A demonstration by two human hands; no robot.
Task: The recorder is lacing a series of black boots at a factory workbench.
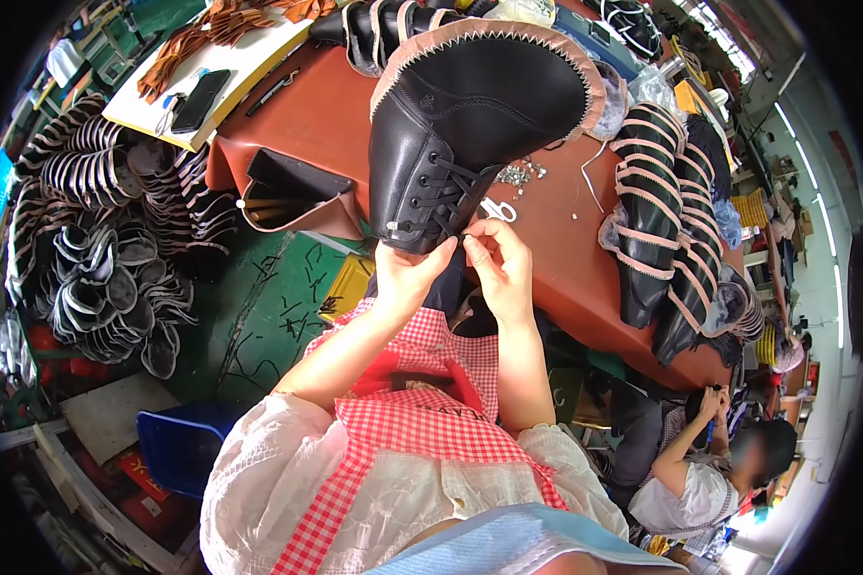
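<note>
A black leather boot upper [489, 91] with a zigzag-cut pinkish edge stands tilted over the table in front of me. Black shoelace [443, 192] crosses its eyelet panel. My left hand [414, 273] grips the lower end of the upper, thumb on the front and fingers behind. Close beside it, my right hand [501, 268] is closed in a pinch at the lowest lacing, on what looks like the end of the shoelace; the fingertips partly hide it. White-handled scissors [497, 210] lie behind the right hand, partly covered by the upper.
Small metal pieces [514, 174] lie on the red-brown table [571, 259]. Stacked black uppers [650, 206] stand right; more pile up left [115, 278]. An open brown box [297, 196] hangs at the table's left edge. A phone [201, 101] rests on a board. Another person [690, 489] sits lower right.
</note>
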